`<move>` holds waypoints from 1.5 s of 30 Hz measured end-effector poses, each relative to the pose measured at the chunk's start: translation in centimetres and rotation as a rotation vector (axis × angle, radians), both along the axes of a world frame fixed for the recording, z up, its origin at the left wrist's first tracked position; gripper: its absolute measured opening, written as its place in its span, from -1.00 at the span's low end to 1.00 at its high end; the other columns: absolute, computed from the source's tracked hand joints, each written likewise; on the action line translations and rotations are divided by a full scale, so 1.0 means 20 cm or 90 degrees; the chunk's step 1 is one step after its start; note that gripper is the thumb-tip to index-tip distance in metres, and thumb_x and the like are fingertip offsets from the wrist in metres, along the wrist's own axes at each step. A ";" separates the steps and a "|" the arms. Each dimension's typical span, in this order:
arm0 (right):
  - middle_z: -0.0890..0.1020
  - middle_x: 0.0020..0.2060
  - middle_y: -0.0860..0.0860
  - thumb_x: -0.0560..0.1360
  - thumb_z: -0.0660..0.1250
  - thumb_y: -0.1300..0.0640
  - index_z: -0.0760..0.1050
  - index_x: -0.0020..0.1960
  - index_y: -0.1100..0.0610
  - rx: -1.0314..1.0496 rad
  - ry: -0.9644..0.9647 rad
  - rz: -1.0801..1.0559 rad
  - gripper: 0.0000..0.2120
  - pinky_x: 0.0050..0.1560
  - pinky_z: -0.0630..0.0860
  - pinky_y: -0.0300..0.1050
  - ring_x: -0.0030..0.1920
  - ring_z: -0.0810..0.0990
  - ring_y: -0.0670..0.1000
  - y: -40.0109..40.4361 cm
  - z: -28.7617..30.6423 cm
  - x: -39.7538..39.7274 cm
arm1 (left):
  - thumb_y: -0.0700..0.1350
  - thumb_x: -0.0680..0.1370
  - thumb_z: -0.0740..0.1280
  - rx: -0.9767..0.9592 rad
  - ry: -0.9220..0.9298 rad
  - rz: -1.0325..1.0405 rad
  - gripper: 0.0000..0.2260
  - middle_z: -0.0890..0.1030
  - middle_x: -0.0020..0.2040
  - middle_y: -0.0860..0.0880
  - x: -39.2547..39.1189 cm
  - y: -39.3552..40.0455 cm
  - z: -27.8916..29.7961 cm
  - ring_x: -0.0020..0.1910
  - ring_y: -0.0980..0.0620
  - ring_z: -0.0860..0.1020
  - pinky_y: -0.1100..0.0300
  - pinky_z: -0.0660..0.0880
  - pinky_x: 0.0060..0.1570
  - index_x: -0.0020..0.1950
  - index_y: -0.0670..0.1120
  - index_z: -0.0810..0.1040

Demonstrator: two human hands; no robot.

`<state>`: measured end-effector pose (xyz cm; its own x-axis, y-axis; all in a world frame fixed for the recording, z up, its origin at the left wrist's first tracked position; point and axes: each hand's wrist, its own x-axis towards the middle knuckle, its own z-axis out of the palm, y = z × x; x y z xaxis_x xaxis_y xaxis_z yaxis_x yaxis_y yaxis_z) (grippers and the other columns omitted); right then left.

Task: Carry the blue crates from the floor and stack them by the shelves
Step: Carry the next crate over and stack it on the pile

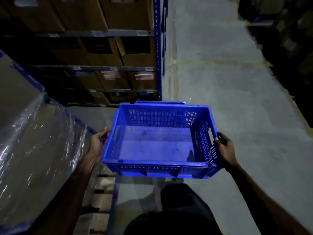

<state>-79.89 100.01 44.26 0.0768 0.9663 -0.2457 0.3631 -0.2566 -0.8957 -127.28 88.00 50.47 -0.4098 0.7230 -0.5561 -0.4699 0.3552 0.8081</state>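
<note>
Grey concrete warehouse floor (228, 92): runs up the right of the view as an aisle, faint yellow lines across it.

Blue-posted steel shelving rack (158, 53): upper left, several tiers, loaded with brown cardboard cartons (135, 14); some cartons show dark hand-holes.

Large load wrapped in clear shiny plastic film (33, 133): fills the left edge, blue edging at its corner, standing on a slatted wooden pallet (101, 189) partly seen beneath it.

Blue rectangular plastic crate with slotted walls (157, 143): held off the floor in mid-frame, level, open top up, nothing inside; its far rim is near the foot of the rack. A second blue edge shows just behind that far rim; what it belongs to cannot be told.

Left hand (99, 141): curled around the crate's left end wall by the handle slot.

Right hand (223, 146): gripping the right end wall, thumb over the rim. The hands are well apart, one at each end.

Dark clothing of the person (177, 209): bottom centre, below the crate.
</note>
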 end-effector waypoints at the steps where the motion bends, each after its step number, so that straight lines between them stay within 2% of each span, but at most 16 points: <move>1: 0.72 0.02 0.11 0.60 0.23 0.10 0.58 0.19 0.00 -0.003 0.001 -0.005 -0.77 0.02 0.65 0.30 -0.07 0.72 0.15 0.08 -0.02 -0.03 | -0.03 0.65 0.25 -0.014 0.008 -0.004 -0.77 0.70 -0.23 0.01 -0.01 0.09 -0.01 -0.18 0.03 0.62 0.15 0.55 -0.05 0.01 -0.12 0.64; 3: 0.72 0.05 0.08 0.63 0.23 0.14 0.58 0.19 -0.03 -0.007 0.012 -0.017 -0.77 0.06 0.64 0.30 -0.02 0.72 0.17 0.21 -0.03 -0.08 | -0.02 0.66 0.25 -0.037 0.014 0.002 -0.76 0.70 -0.22 0.00 -0.05 0.24 -0.03 -0.18 0.02 0.64 0.11 0.56 -0.06 -0.02 -0.11 0.65; 5: 0.72 0.06 0.08 0.65 0.22 0.17 0.56 0.21 -0.05 -0.012 0.012 -0.024 -0.76 0.06 0.65 0.26 -0.02 0.72 0.15 0.36 -0.05 -0.14 | -0.02 0.67 0.23 -0.052 0.016 0.000 -0.74 0.70 -0.26 0.01 -0.09 0.41 -0.06 -0.30 0.07 0.66 0.19 0.61 -0.23 -0.04 -0.11 0.65; 7: 0.71 0.10 0.07 0.62 0.22 0.09 0.55 0.25 -0.03 -0.028 -0.001 -0.017 -0.75 0.09 0.64 0.26 0.02 0.72 0.14 0.50 -0.12 -0.18 | -0.03 0.68 0.21 -0.065 -0.006 0.004 -0.67 0.68 -0.34 0.02 -0.15 0.56 -0.11 -0.44 0.11 0.62 0.31 0.55 -0.43 -0.13 -0.12 0.67; 9: 0.69 0.18 0.05 0.55 0.22 -0.03 0.52 0.34 -0.02 -0.043 -0.011 -0.013 -0.61 0.16 0.61 0.28 0.10 0.70 0.13 0.65 -0.25 -0.20 | -0.04 0.69 0.20 -0.084 -0.015 0.000 -0.63 0.65 -0.39 0.03 -0.20 0.72 -0.14 -0.53 0.15 0.55 0.36 0.45 -0.54 -0.19 -0.12 0.68; 13: 0.69 0.16 0.06 0.58 0.23 0.07 0.49 0.37 -0.03 -0.080 -0.022 -0.045 -0.64 0.11 0.64 0.26 0.04 0.71 0.13 0.83 -0.32 -0.32 | -0.05 0.69 0.18 -0.107 0.013 -0.033 -0.75 0.68 -0.23 -0.01 -0.31 1.00 -0.27 -0.39 0.14 0.64 0.30 0.57 -0.38 0.00 -0.11 0.61; 18: 0.68 0.14 0.09 0.59 0.26 0.11 0.45 0.39 -0.06 -0.126 -0.052 -0.105 -0.62 0.11 0.63 0.23 0.01 0.70 0.15 1.01 -0.49 -0.48 | -0.11 0.71 0.11 -0.110 0.032 -0.098 -0.74 0.69 -0.34 0.02 -0.43 1.37 -0.48 -0.46 0.14 0.59 0.36 0.49 -0.49 0.07 -0.13 0.58; 23: 0.65 0.13 0.12 0.61 0.26 0.23 0.42 0.42 0.05 -0.175 -0.048 -0.177 -0.61 0.14 0.61 0.26 0.01 0.69 0.21 1.15 -0.71 -0.63 | -0.12 0.67 0.16 -0.129 0.096 -0.137 -0.78 0.71 -0.10 0.08 -0.64 1.68 -0.84 -0.08 0.06 0.59 0.18 0.51 -0.05 0.13 -0.05 0.61; 27: 0.66 0.11 0.14 0.58 0.30 0.25 0.44 0.38 0.06 -0.192 -0.052 -0.205 -0.62 0.12 0.62 0.29 -0.04 0.69 0.21 1.25 -0.85 -0.73 | -0.16 0.67 0.16 -0.131 0.114 -0.141 -0.78 0.72 -0.14 0.09 -0.80 1.85 -1.07 -0.05 0.04 0.59 0.07 0.44 0.15 0.18 -0.09 0.58; 29: 0.66 0.09 0.14 0.58 0.30 0.26 0.42 0.36 0.06 -0.195 -0.053 -0.207 -0.63 0.11 0.62 0.27 -0.06 0.68 0.19 1.30 -0.89 -0.77 | -0.16 0.67 0.15 -0.124 0.127 -0.158 -0.73 0.71 -0.03 0.03 -0.85 1.89 -1.13 -0.02 0.04 0.61 0.14 0.48 0.13 0.26 -0.15 0.57; 31: 0.66 0.08 0.14 0.57 0.30 0.27 0.40 0.36 0.07 -0.190 -0.052 -0.205 -0.62 0.09 0.63 0.24 -0.08 0.68 0.18 1.35 -0.91 -0.82 | -0.16 0.67 0.14 -0.103 0.136 -0.167 -0.65 0.65 0.17 -0.12 -0.88 1.91 -1.17 0.04 0.01 0.61 0.31 0.55 -0.02 0.40 -0.26 0.50; 33: 0.64 0.10 0.15 0.58 0.27 0.31 0.36 0.40 0.13 -0.198 -0.037 -0.194 -0.60 -0.05 0.67 0.12 -0.14 0.66 0.13 1.38 -0.92 -0.86 | -0.18 0.66 0.15 -0.077 0.136 -0.188 -0.61 0.58 0.28 -0.23 -0.90 1.92 -1.21 0.09 -0.05 0.59 0.35 0.57 -0.07 0.44 -0.32 0.46; 35: 0.59 0.10 0.12 0.60 0.25 0.34 0.34 0.42 0.20 -0.214 -0.030 -0.195 -0.60 -0.29 0.65 -0.15 -0.20 0.63 0.04 1.41 -0.96 -0.89 | -0.20 0.59 0.21 -0.066 0.151 -0.200 -0.56 0.55 0.32 -0.27 -0.92 1.92 -1.28 0.15 -0.13 0.58 0.22 0.57 0.08 0.45 -0.34 0.43; 37: 0.56 0.12 0.12 0.60 0.24 0.36 0.35 0.40 0.22 -0.228 -0.027 -0.194 -0.62 -0.41 0.57 -0.29 -0.20 0.60 -0.01 1.40 -0.99 -0.89 | -0.19 0.52 0.24 -0.081 0.115 -0.207 -0.51 0.61 0.27 -0.22 -0.92 1.92 -1.34 0.17 -0.14 0.60 0.10 0.55 0.17 0.44 -0.32 0.44; 41: 0.58 0.15 0.14 0.58 0.27 0.38 0.41 0.36 0.22 -0.243 0.000 -0.200 -0.64 -0.40 0.53 -0.33 -0.18 0.59 -0.02 1.34 -1.13 -0.87 | -0.34 0.59 0.06 -0.096 0.069 -0.210 -0.66 0.73 -0.17 0.11 -0.87 1.86 -1.43 -0.24 0.18 0.67 0.34 0.56 -0.23 0.21 -0.13 0.54; 45: 0.59 0.05 0.07 0.58 0.25 0.42 0.40 0.32 0.22 -0.215 0.041 -0.234 -0.66 -0.34 0.56 -0.33 -0.17 0.59 -0.03 1.32 -1.21 -0.87 | -0.34 0.57 0.04 -0.081 0.057 -0.210 -0.59 0.71 -0.18 0.09 -0.86 1.83 -1.50 -0.27 0.16 0.64 0.39 0.53 -0.28 0.34 -0.17 0.49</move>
<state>-97.24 126.44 20.05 0.3718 0.7434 -0.5559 0.1408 -0.6371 -0.7578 -144.58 124.54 20.46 -0.2176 0.7522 -0.6220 -0.2425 0.5756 0.7809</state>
